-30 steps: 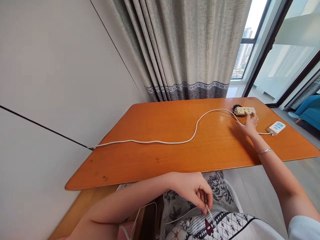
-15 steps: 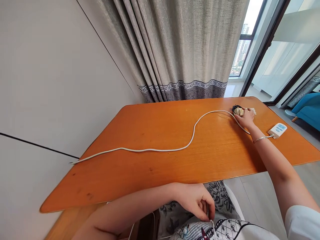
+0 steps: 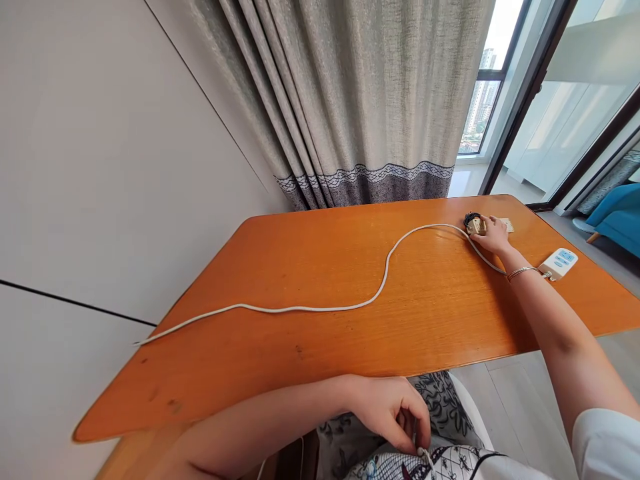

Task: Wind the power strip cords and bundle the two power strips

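Note:
My right hand (image 3: 491,235) reaches across the orange table (image 3: 310,347) and is closed over a small yellowish power strip (image 3: 504,225) at the far right, next to a coil of black cord (image 3: 471,217). My left hand (image 3: 393,411) is below the table's near edge, over my lap, with fingers pinched on the end of a thin white cable (image 3: 424,455). A long white cord (image 3: 320,308) snakes over the tabletop from the left edge to a white power strip with blue buttons (image 3: 559,263).
A grey curtain (image 3: 360,100) hangs behind the table, a white wall (image 3: 100,167) stands to the left. Glass doors and a window are at the right, with a blue chair (image 3: 617,217) beyond. Patterned cloth (image 3: 440,400) covers my lap.
My right hand moved forward from beside the yellowish power strip onto it and closed over it. My left hand kept its pinch on the thin cable. The view shifted slightly.

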Tool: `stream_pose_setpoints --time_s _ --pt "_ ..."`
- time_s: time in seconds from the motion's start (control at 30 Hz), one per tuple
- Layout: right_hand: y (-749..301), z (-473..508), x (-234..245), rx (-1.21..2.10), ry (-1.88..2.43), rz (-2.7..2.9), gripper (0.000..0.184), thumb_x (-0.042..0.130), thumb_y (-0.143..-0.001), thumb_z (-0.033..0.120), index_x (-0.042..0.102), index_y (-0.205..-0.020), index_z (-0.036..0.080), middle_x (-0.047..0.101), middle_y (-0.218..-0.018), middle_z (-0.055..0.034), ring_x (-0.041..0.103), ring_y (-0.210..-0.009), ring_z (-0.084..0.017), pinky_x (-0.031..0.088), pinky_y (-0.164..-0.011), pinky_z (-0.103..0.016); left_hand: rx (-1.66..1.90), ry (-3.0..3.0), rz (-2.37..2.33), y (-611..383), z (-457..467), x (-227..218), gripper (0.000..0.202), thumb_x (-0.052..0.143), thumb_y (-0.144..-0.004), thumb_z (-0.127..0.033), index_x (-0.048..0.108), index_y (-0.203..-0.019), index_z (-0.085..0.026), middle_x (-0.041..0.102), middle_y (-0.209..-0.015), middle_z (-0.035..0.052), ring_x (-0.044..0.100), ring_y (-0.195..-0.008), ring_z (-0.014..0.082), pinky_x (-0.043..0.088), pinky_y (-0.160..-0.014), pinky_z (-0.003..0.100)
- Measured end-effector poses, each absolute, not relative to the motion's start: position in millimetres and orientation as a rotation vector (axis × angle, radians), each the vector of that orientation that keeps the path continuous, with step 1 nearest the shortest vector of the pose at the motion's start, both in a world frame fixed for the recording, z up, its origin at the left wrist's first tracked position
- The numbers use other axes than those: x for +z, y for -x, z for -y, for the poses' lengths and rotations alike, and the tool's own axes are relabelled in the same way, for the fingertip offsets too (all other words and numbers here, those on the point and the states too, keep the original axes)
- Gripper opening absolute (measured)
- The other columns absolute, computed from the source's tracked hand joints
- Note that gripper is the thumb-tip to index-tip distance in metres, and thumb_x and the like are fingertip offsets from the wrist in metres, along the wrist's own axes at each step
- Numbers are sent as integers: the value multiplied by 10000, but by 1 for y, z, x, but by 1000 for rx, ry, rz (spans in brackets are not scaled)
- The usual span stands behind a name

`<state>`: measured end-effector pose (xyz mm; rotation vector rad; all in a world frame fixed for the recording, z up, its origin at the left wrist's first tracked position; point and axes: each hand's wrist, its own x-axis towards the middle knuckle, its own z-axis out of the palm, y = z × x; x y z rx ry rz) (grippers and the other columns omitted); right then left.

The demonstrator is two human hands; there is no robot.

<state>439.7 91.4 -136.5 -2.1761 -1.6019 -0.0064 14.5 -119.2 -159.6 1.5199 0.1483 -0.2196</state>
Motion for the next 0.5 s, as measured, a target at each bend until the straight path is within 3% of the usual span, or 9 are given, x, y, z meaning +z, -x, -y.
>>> stream_pose_setpoints --time_s 0.17,0.33,0.5 --pt "-436 -91 -136 -2 2162 1567 782 667 -772 500 494 -1458 168 404 -1510 -200 364 -1386 -393 272 -1171 -519 -170 -1558 -113 -18 121 -149 440 860 -650 -547 734 -827 -165 640 -741 1 602 -602 96 506 -586 179" --pt "-433 -90 -133 25 2170 1547 771 649 -797 549 505 -1453 170 407 -1511 -197 364 -1395 -392 270 -1175 -514 -53 -1590 32 -24 121 -134 426 843 -671 -569 722 -717 -163 659 -826 53 596 -692 118 513 -625 185" --pt "-432 -91 -132 28 2169 1536 781 647 -798 560 509 -1450 153 411 -1507 -209 357 -1403 -389 264 -1180 -512 -12 -1603 38 -25 124 -129 473 823 -658 -634 693 -631 -180 658 -794 65 596 -696 131 500 -602 204"
